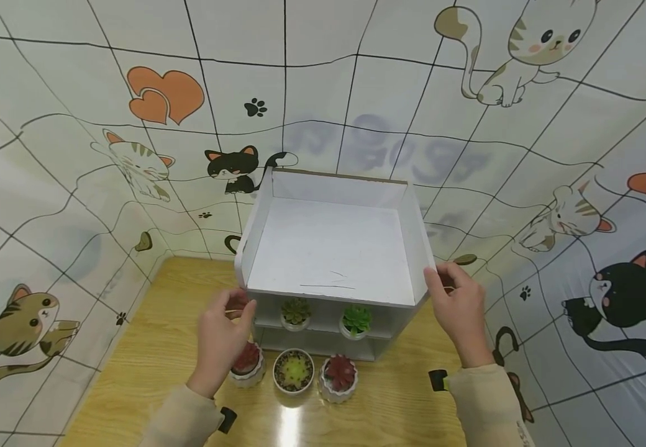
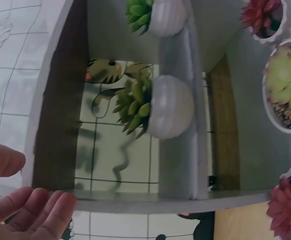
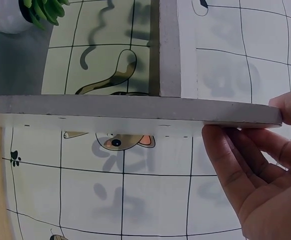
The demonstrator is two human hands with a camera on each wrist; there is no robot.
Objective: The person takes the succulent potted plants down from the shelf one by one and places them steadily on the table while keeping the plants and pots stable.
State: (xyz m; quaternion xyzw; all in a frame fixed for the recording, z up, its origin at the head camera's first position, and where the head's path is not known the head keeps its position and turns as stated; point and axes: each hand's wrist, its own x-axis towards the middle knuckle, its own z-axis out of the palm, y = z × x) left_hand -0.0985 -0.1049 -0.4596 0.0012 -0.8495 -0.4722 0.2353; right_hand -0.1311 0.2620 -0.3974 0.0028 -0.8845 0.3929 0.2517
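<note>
Fingers of the right hand (image 1: 459,307) pinch the side panel of the white shelf unit (image 1: 328,248), which stands on the wooden surface (image 1: 401,403). Those of the left hand (image 1: 222,335) lie at its opposite front corner, whether gripping I cannot tell. Two potted succulents (image 1: 355,320) sit inside; three potted plants (image 1: 293,371) stand in front.

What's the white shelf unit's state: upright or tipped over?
Upright. In the head view, the white shelf unit has its top facing up, and two potted succulents stand upright inside it.
</note>
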